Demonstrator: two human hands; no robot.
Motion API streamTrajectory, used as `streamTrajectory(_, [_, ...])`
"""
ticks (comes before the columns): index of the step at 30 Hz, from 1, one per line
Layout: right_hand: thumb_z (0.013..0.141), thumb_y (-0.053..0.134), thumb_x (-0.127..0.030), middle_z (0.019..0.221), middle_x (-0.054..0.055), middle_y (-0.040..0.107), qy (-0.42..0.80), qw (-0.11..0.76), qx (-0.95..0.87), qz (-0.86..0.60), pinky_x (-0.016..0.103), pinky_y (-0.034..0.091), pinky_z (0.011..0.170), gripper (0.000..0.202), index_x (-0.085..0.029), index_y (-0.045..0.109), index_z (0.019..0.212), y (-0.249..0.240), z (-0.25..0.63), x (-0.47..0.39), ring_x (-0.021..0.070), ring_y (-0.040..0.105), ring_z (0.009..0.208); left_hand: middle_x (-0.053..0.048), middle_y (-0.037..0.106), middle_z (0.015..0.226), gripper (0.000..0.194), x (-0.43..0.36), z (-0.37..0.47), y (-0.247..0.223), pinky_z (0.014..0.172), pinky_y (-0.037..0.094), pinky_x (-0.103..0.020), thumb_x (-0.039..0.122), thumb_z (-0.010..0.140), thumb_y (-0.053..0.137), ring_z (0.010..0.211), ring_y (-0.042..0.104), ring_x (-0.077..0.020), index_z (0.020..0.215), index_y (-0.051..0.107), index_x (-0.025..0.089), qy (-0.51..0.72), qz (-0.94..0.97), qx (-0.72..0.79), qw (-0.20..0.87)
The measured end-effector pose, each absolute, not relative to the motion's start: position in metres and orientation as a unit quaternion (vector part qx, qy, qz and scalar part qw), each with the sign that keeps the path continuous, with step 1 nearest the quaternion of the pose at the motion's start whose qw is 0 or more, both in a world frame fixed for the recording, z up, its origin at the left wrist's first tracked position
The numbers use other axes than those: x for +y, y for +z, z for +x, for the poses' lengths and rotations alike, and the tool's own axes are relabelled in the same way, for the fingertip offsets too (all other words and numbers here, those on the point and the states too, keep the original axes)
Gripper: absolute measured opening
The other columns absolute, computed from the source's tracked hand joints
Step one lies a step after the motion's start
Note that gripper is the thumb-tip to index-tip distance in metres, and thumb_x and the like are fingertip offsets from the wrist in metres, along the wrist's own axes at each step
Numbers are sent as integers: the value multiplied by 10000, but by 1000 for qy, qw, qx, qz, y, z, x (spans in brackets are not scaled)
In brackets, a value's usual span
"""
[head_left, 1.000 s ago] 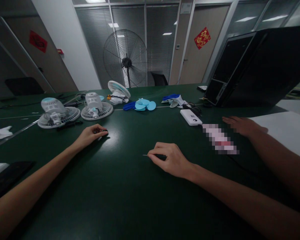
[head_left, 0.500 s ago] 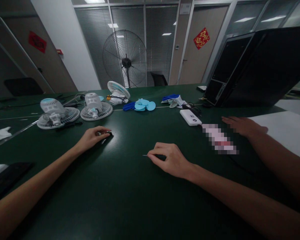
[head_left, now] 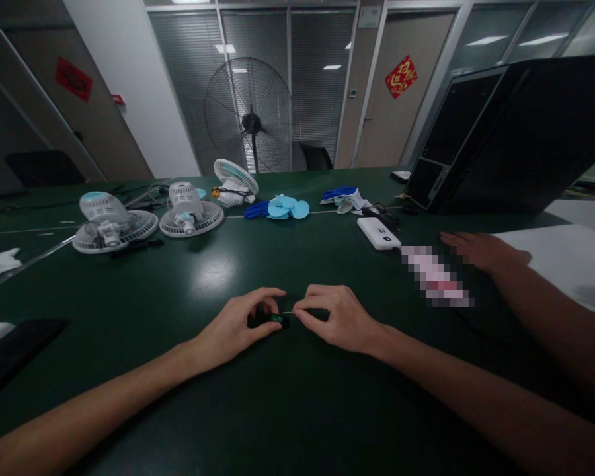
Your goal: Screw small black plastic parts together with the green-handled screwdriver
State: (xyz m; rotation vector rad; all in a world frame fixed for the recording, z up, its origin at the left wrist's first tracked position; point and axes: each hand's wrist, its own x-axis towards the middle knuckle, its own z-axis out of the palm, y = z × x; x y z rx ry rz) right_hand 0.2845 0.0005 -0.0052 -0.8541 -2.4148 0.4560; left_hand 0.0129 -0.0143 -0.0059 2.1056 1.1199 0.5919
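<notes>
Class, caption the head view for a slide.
Right hand points a thin-tipped tool toward a small part in the left hand.

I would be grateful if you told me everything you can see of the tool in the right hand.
The tool is small and slim, with a dark handle and a thin, pale shaft that looks like metal. It lies roughly level, the shaft pointing left. The right hand grips it between thumb and fingers, which partly cover it. The tip is close to the dark piece at the left hand; whether they touch is unclear.
</notes>
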Motion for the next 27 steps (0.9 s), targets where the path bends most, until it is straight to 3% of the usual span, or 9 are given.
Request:
streamTrajectory(11, [982,676,-238,887,25,732,167,276,-890,-321,279,450,664,148,-224,821,1008,-9,282,1,148,653,725,-28,716,1143,502,-18,17,6,842,523,-357,274,959,651,957,666,-193,1446,527,290,215,813,431,327])
streamTrajectory(27, [958,680,-216,876,25,736,170,273,-888,-330,281,446,633,149,-218,827,979,-8,282,-1,150,652,717,-7,718,1155,516,-15,13,-3,836,507,-338,287,978,676,978,664,-183,1465,510,323,219,814,423,333])
